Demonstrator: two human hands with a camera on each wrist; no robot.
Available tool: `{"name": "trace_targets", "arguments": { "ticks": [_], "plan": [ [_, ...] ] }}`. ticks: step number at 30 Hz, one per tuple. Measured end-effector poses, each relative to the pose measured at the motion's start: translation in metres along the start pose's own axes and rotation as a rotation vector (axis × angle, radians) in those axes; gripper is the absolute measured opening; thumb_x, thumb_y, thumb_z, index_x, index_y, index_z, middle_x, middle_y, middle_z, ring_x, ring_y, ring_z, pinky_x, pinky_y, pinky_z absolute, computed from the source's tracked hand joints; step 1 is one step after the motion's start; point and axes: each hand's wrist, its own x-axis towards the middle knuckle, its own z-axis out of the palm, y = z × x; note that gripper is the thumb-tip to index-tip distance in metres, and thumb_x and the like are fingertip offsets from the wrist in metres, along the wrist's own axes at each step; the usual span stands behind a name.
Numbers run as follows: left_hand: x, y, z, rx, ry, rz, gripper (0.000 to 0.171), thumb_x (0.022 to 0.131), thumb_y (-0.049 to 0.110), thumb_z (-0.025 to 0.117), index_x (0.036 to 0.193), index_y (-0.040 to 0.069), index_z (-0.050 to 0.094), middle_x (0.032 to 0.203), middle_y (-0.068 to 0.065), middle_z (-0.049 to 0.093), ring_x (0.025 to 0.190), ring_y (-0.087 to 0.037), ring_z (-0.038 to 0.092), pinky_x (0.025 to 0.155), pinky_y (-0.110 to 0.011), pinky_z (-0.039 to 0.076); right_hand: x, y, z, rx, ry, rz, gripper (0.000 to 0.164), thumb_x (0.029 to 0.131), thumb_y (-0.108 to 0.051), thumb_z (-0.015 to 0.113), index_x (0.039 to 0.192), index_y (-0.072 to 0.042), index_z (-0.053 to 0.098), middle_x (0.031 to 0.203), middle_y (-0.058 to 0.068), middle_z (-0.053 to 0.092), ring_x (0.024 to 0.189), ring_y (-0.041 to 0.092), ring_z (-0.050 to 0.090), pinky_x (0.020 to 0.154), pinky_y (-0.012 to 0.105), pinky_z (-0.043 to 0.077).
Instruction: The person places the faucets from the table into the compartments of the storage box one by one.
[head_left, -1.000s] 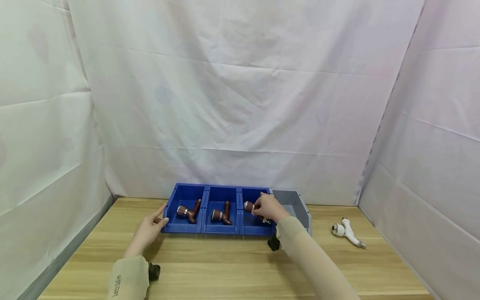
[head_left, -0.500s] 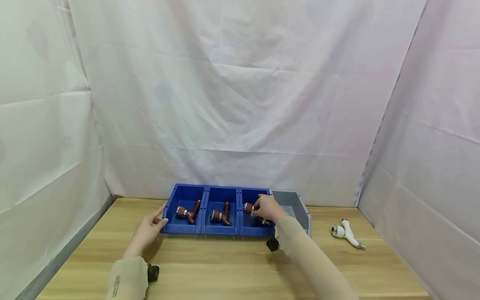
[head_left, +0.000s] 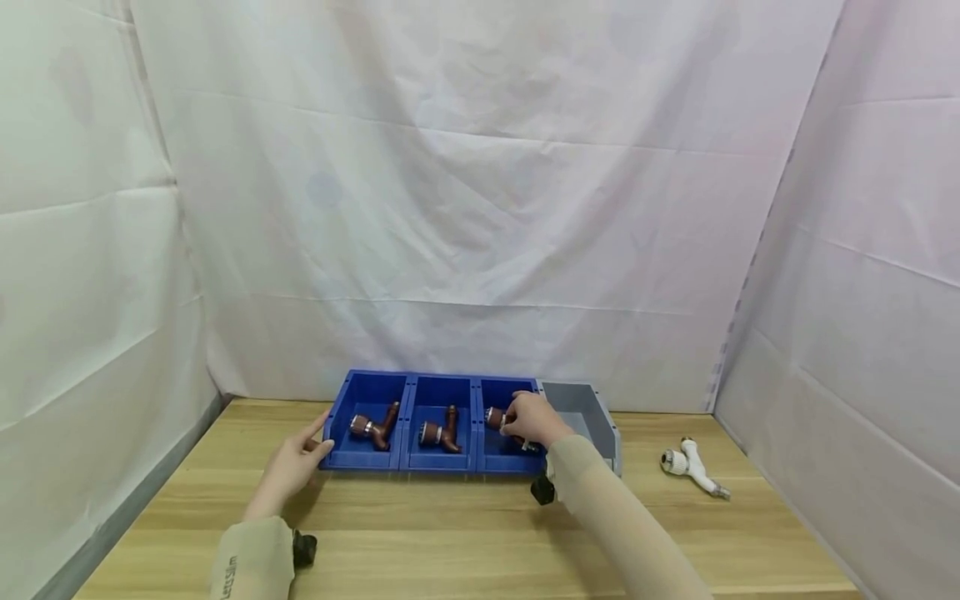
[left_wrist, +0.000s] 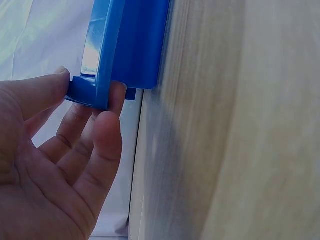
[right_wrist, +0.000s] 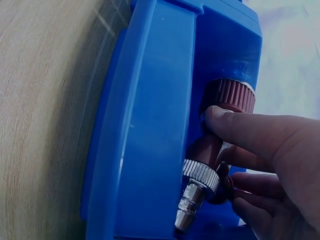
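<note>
In the head view my right hand [head_left: 531,418] reaches into the third blue bin [head_left: 512,460] from the left and holds a brown tap [head_left: 495,417]. The right wrist view shows thumb and fingers pinching its body below the ribbed brown knob [right_wrist: 230,95]; its silvery hose nozzle [right_wrist: 190,202] points toward the bin's front wall. My left hand [head_left: 291,463] grips the front left corner of the leftmost blue bin [head_left: 360,460], thumb on one side and fingers on the other. Two similar brown taps, one in the leftmost bin [head_left: 380,431] and one in the second bin [head_left: 444,433], lie flat.
A grey bin [head_left: 581,400] joins the row's right end, partly behind the right forearm. To its right a white tap [head_left: 696,468] lies on the wooden table [head_left: 420,533]. White cloth [head_left: 480,208] hangs behind the bins and on both sides.
Almost nothing differs: the head view has shifted slightly. My right hand stays on the brown tap in the third bin, and my left hand keeps its grip on the bin's corner.
</note>
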Motion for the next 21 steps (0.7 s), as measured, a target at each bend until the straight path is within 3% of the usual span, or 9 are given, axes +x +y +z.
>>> {"name": "trace_targets", "arguments": {
  "ticks": [3,10,15,17,21],
  "plan": [
    [-0.001,0.001,-0.0005,0.0,-0.002,-0.003,0.056,0.099,0.013,0.056,0.151,0.007,0.034,0.096,-0.022,0.062,0.051,-0.025,0.055,0.052,-0.036,0.05,-0.0006,-0.0004,0.0006,-0.002,0.001,-0.008,0.024,0.084,-0.022,0.076,0.063,-0.012,0.071,0.081,0.0,0.072,0.12,0.027,0.054,0.102,0.047,0.04],
    [-0.002,0.0003,0.0006,0.004,0.0,-0.011,0.056,0.099,0.013,0.056,0.151,0.008,0.034,0.097,-0.022,0.062,0.05,-0.023,0.054,0.052,-0.035,0.049,-0.001,-0.0012,0.0029,0.008,-0.002,-0.007,0.022,0.083,-0.02,0.077,0.064,-0.012,0.072,0.085,0.001,0.072,0.122,0.027,0.053,0.1,0.046,0.042],
    [-0.0031,-0.0001,0.0001,-0.002,0.0,-0.006,0.057,0.099,0.014,0.056,0.151,0.008,0.034,0.097,-0.022,0.062,0.05,-0.024,0.055,0.052,-0.036,0.05,-0.0015,-0.0017,0.0048,0.008,-0.012,-0.005,0.021,0.083,-0.021,0.078,0.065,-0.012,0.073,0.104,0.008,0.071,0.117,0.028,0.056,0.099,0.046,0.043],
    [-0.003,0.0008,-0.0004,-0.004,-0.001,0.0,0.057,0.099,0.015,0.056,0.151,0.008,0.034,0.097,-0.022,0.062,0.05,-0.024,0.055,0.052,-0.037,0.05,-0.0013,-0.0023,0.0044,0.004,-0.005,0.001,0.022,0.082,-0.021,0.078,0.063,-0.013,0.072,0.111,0.011,0.069,0.108,0.026,0.061,0.098,0.046,0.045],
    [-0.0024,0.0029,-0.001,-0.007,-0.003,0.006,0.057,0.099,0.016,0.056,0.151,0.008,0.033,0.097,-0.022,0.062,0.05,-0.024,0.055,0.052,-0.037,0.05,-0.0011,-0.0038,0.0022,0.008,-0.005,0.012,0.034,0.083,-0.02,0.078,0.053,-0.013,0.063,0.099,0.008,0.073,0.072,0.016,0.062,0.096,0.046,0.046]
  ]
}}
